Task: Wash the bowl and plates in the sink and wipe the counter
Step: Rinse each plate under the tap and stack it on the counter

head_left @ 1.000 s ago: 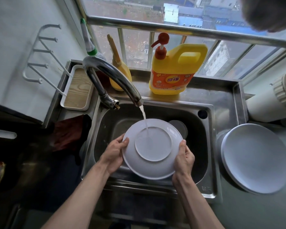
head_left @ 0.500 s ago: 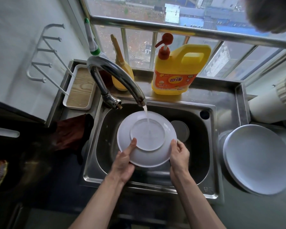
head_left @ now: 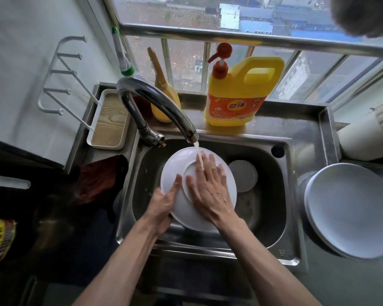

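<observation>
Left grip point(head_left: 161, 204), over the stainless steel sink point(head_left: 272, 206), clasped the rim of the upturned round white plate point(head_left: 175, 168) beneath water from the curved chrome tap point(head_left: 159, 102); right grip point(head_left: 210, 188) lay flat on its base, fingers spread.

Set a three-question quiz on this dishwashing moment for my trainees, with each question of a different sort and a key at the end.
1. True or false: the right hand lies flat on the upturned underside of the plate, under water from the tap.
2. Where do the other white plates stand? A: on the floor. B: on the counter, right of the sink. C: under the tap.
3. Fill the blank: while the left hand grips the plate's rim, the yellow detergent jug behind the sink shows a ____ pump.

Key: 1 true; 2 B; 3 red.
</observation>
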Demonstrator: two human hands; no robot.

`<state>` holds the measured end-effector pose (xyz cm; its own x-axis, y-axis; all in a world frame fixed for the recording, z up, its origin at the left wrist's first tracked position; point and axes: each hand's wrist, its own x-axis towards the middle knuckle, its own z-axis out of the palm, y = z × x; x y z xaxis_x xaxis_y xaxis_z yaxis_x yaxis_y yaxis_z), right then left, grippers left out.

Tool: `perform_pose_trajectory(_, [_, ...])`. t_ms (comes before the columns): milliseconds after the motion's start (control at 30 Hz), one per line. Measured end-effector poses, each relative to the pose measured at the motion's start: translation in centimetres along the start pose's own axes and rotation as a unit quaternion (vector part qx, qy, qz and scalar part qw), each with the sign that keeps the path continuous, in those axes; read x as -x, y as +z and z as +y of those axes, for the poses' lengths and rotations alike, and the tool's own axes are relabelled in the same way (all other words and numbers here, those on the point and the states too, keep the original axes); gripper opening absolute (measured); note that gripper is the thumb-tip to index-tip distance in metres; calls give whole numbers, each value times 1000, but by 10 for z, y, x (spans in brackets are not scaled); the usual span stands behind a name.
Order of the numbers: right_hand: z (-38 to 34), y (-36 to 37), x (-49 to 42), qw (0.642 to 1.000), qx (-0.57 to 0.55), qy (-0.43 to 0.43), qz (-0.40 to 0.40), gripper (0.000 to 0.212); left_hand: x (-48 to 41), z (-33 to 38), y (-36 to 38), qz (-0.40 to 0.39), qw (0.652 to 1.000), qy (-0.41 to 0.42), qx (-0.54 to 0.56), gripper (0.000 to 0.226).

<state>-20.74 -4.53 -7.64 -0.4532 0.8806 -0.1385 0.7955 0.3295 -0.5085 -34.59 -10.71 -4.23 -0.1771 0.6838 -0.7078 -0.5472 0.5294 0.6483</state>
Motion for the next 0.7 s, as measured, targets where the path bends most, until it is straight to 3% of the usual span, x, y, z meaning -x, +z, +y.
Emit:
perform_pose_trajectory(133, [-20,5,7,993,-22,-89,-71,62,-3,3,6,-5,1000,-8,9,49])
perform_pose_trajectory(267, [-23,5,17,989,-19,-139,-55,54,-12,11,11,24,999,-1,44,61])
perform_pose_trajectory(367, [-9,4,32,987,-49,-145,-51,53,-17,11,10,79,996,7,49,53])
perform_pose_trajectory(500, [21,1,42,997,-57,-15,-42,57,-17,4,4,99,994,11,38,51])
perform_pose_trajectory(600, [28,0,32,997,-42,13,-63,62,-17,3,3,85,996,3,35,51])
perform_pose_trajectory(700, [25,-2,12,989,-98,100,-33,81,-14,2,5,60,998,-9,22,46])
